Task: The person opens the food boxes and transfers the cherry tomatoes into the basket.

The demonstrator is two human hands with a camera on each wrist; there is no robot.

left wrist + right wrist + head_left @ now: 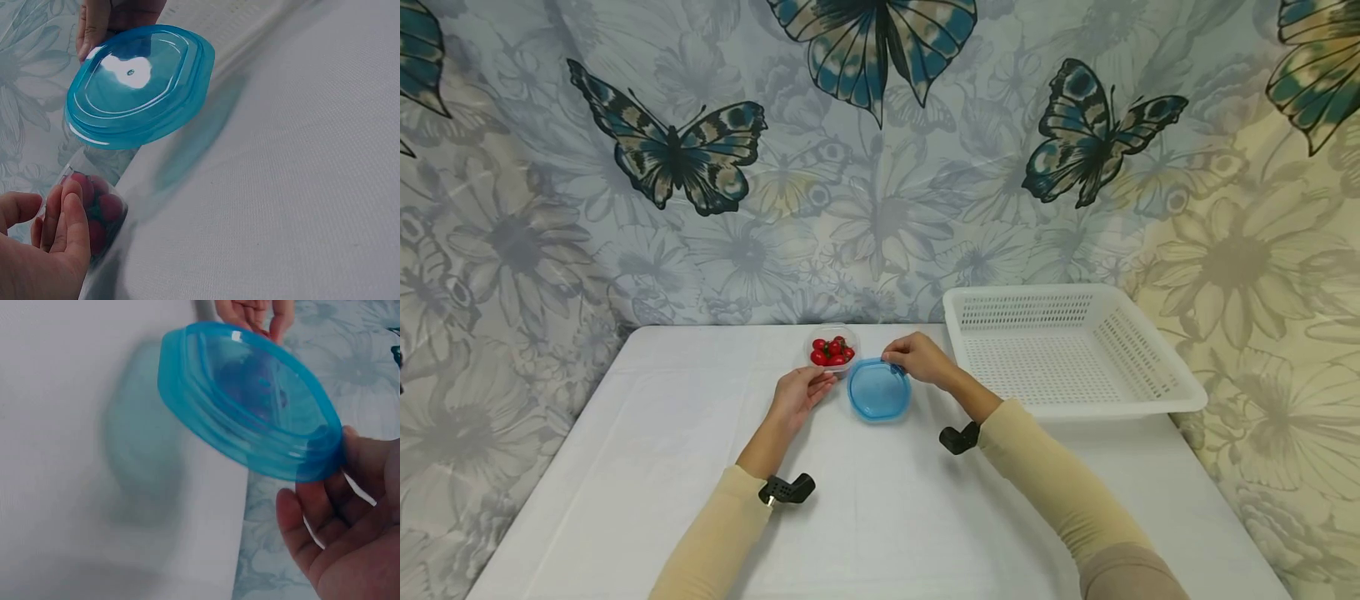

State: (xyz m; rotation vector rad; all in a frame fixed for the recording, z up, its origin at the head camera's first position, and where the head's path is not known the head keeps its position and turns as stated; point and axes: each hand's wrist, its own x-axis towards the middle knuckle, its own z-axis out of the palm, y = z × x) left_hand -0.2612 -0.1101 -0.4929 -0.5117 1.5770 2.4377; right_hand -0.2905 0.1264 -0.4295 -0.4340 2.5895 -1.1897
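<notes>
A translucent blue lid is held up off the table, its shadow falling on the white cloth. My right hand pinches the lid's edge between thumb and fingers, as the right wrist view shows at the lid rim. Just left of the lid, a clear plastic container holds several red cherry tomatoes. At its near side is my left hand. In the left wrist view, the left hand's loosely extended fingers overlap the container, with the thumb apart from them.
To the right stands a large white perforated basket, near the right forearm. The white-clothed table ends at the back against a curtain printed with butterflies and flowers. Each wrist wears a black camera.
</notes>
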